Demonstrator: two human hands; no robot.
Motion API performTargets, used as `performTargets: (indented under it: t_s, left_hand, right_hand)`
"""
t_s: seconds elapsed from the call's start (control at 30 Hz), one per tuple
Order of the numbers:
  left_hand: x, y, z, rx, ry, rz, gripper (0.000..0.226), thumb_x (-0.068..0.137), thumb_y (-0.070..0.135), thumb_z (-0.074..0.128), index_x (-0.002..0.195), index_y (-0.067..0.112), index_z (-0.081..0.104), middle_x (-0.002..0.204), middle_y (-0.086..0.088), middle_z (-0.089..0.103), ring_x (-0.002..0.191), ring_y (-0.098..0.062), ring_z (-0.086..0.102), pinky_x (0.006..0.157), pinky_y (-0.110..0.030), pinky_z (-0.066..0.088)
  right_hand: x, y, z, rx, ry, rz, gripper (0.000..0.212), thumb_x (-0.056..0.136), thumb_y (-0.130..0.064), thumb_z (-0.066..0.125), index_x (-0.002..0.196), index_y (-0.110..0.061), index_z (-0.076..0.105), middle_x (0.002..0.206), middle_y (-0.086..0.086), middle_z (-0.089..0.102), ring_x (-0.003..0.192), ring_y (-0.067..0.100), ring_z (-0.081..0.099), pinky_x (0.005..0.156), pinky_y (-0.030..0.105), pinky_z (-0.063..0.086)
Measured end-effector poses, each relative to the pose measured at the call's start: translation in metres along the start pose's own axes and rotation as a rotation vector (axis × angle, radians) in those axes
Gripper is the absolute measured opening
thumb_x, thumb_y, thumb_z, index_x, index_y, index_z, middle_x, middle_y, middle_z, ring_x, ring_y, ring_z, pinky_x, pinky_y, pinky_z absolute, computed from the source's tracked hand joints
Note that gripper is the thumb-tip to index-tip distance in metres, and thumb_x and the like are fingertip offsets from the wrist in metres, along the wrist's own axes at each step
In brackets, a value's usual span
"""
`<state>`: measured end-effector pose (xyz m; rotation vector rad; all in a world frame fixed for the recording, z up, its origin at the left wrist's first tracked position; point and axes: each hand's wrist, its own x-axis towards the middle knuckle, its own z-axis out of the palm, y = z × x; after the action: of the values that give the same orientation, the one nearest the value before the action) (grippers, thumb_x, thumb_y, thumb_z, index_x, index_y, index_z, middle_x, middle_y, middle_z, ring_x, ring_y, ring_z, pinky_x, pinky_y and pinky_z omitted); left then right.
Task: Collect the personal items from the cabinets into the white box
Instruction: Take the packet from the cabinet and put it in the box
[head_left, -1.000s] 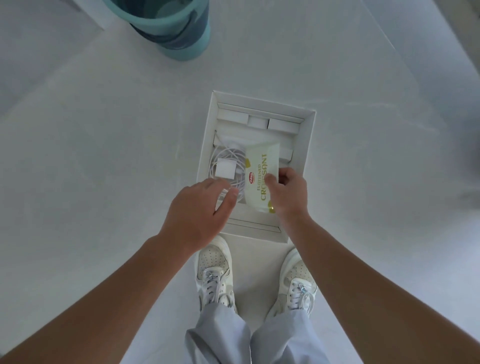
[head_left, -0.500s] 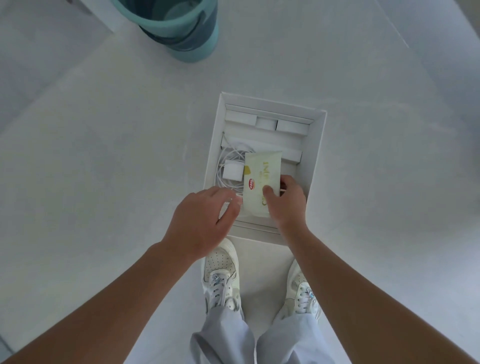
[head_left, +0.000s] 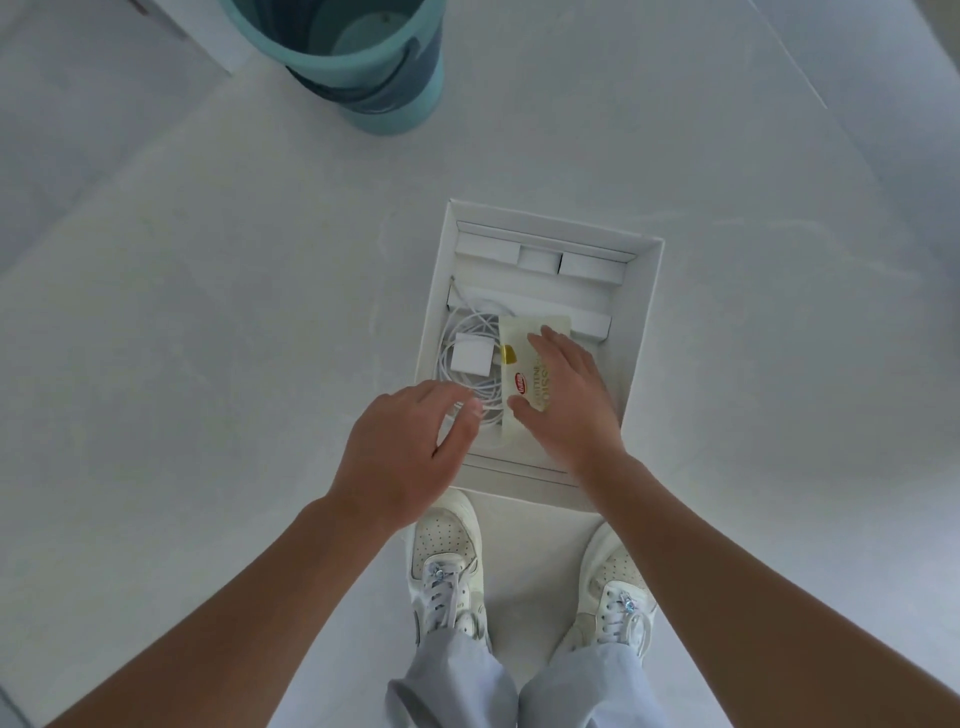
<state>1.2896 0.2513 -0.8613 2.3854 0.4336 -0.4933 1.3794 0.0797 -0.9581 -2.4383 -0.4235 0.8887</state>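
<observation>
Flat and spread, the right hand (head_left: 566, 395) presses a pale cream croissant packet (head_left: 524, 364) with a red logo into the white box (head_left: 644, 322) on the floor (head_left: 208, 312). The left hand (head_left: 405, 457) hovers empty, fingers loosely apart, over a coiled white charger cable (head_left: 467, 332) beside the packet.

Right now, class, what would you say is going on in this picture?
A person stands over a white box on the floor, packing it. The right hand lies flat on a croissant packet inside the box, beside a white charger with its coiled cable. The left hand hovers open over the box's near left corner, holding nothing. A teal bucket stands further off.
</observation>
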Motion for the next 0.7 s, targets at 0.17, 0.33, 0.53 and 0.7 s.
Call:
performTargets:
  t_s: [0.17, 0.33, 0.53, 0.7]
  left_hand:
    - [-0.003, -0.014, 0.001, -0.012, 0.025, 0.005, 0.043, 0.099, 0.048, 0.027, 0.107, 0.027, 0.063, 0.101, 0.013, 0.068, 0.086, -0.009, 0.061, 0.075, -0.027, 0.044]
    - [-0.008, -0.021, 0.004, -0.023, 0.037, 0.004, 0.038, 0.1, 0.045, 0.03, 0.105, 0.028, 0.063, 0.097, 0.013, 0.068, 0.083, -0.009, 0.062, 0.073, -0.03, 0.047]
    - [-0.009, -0.021, 0.005, -0.006, 0.027, 0.006, 0.04, 0.099, 0.047, 0.029, 0.105, 0.028, 0.063, 0.097, 0.012, 0.068, 0.082, -0.01, 0.062, 0.072, -0.029, 0.046]
    - [-0.007, -0.016, 0.0, 0.024, -0.001, 0.002, 0.043, 0.099, 0.049, 0.027, 0.107, 0.027, 0.063, 0.1, 0.011, 0.068, 0.084, -0.01, 0.062, 0.073, -0.027, 0.043]
  right_hand:
    - [0.008, 0.01, 0.017, -0.11, -0.14, -0.028, 0.076, 0.093, -0.037, 0.068, 0.158, -0.026, 0.029, 0.169, -0.007, 0.016, 0.154, 0.019, 0.014, 0.123, 0.041, 0.023]
    - [-0.004, 0.015, 0.026, -0.078, -0.098, 0.153, 0.072, 0.094, -0.036, 0.066, 0.156, -0.022, 0.033, 0.168, -0.002, 0.021, 0.152, 0.022, 0.021, 0.122, 0.036, 0.024]
    - [-0.015, 0.007, 0.024, -0.012, -0.026, 0.154, 0.068, 0.094, -0.034, 0.066, 0.154, -0.021, 0.037, 0.162, -0.001, 0.033, 0.15, 0.02, 0.027, 0.121, 0.036, 0.026]
    - [-0.024, -0.002, 0.018, -0.003, 0.011, 0.152, 0.061, 0.095, -0.034, 0.063, 0.15, -0.021, 0.041, 0.152, -0.002, 0.047, 0.141, 0.022, 0.04, 0.111, 0.039, 0.039]
